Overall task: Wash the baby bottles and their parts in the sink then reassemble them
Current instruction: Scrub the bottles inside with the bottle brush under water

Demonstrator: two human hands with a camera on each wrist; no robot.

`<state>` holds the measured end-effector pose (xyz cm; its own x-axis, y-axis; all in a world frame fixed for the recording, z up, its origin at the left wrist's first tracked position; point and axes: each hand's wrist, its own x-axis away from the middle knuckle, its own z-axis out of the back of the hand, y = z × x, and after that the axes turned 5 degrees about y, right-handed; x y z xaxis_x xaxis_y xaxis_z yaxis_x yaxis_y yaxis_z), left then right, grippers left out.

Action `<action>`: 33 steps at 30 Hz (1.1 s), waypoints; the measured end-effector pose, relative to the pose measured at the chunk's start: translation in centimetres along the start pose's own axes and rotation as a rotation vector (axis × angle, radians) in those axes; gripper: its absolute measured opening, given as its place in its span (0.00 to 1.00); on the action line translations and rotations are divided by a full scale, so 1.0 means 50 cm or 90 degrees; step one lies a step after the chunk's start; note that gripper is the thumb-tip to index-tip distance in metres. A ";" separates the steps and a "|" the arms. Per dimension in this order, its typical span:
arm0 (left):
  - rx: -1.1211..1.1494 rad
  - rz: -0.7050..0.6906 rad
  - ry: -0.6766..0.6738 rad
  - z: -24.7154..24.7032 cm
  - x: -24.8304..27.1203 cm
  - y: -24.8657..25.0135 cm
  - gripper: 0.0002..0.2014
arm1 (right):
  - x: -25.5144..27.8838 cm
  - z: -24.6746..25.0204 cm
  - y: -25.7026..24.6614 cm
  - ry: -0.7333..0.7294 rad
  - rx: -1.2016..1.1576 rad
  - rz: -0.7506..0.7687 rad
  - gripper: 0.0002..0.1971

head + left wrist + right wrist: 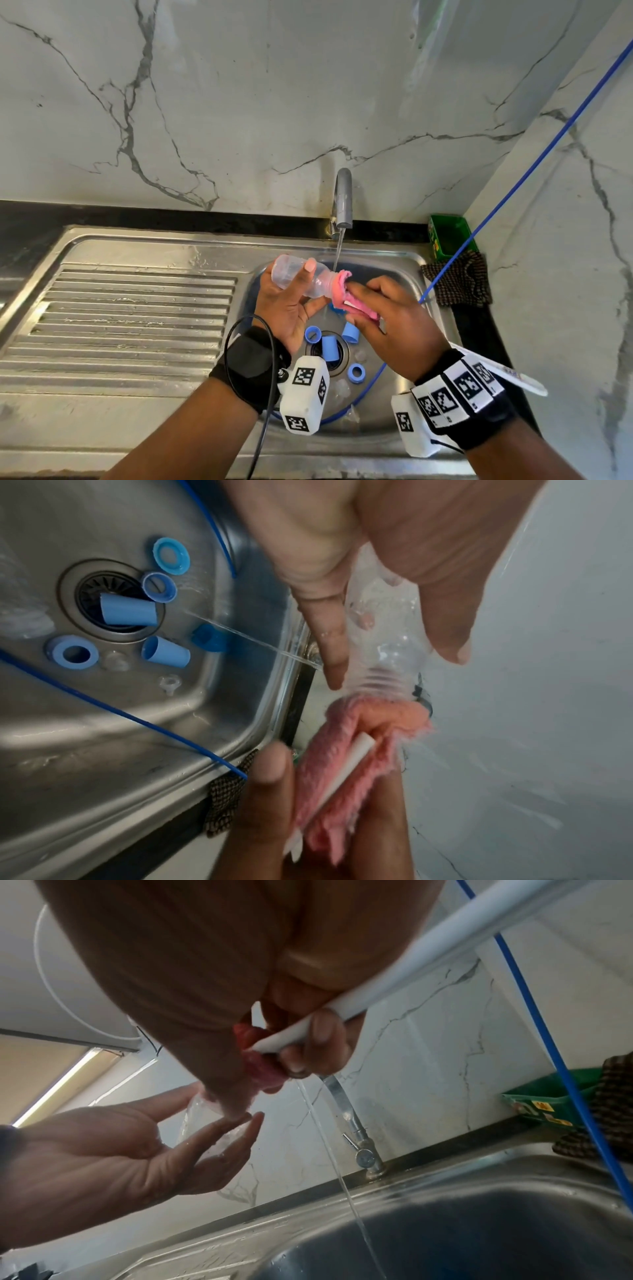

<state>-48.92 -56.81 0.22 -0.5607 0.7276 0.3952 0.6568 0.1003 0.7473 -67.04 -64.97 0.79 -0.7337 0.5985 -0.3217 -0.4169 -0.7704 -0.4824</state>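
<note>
My left hand (287,305) grips a clear baby bottle (296,279) lying sideways over the sink basin, mouth to the right. My right hand (387,311) holds a pink bottle brush (340,291) by its white handle (411,961), the fluffy head pressed to the threaded bottle neck (387,677). The brush head (346,753) wraps around the mouth. Water runs from the tap (342,202) just behind the bottle neck. Blue caps (128,610) (164,651) and blue rings (159,587) (72,651) lie around the drain, with clear teats (114,660) beside them.
A ribbed steel drainboard (137,308) lies left of the basin (407,270). A green box (448,236) and a checked cloth (462,281) sit at the right corner. A blue cable (513,192) crosses from the upper right into the sink. Marble walls stand behind and to the right.
</note>
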 end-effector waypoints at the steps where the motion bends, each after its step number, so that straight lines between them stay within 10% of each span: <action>1: -0.002 0.000 0.016 0.000 0.000 0.002 0.30 | -0.001 0.004 -0.001 -0.026 -0.016 0.008 0.27; 12: -0.064 0.006 0.003 -0.014 0.015 0.006 0.31 | -0.019 0.025 -0.011 0.062 -0.074 -0.058 0.08; 17: -0.087 -0.024 0.026 -0.005 0.010 -0.005 0.15 | -0.036 0.028 -0.028 -0.103 0.020 -0.023 0.07; 21: -0.123 -0.044 0.085 -0.011 0.011 -0.012 0.40 | -0.039 0.021 -0.040 -0.236 0.165 0.004 0.17; 27: -0.109 -0.064 0.038 -0.013 0.013 0.005 0.30 | -0.060 0.006 -0.021 -0.104 -0.143 -0.190 0.09; 33: -0.113 -0.047 -0.016 0.000 0.017 0.013 0.28 | -0.063 0.035 -0.015 -0.225 -0.554 -0.422 0.03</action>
<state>-48.97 -56.13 1.01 -0.5897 0.7394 0.3248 0.5142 0.0337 0.8570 -65.34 -66.65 3.59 -0.6755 0.6281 0.3862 -0.3669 0.1680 -0.9150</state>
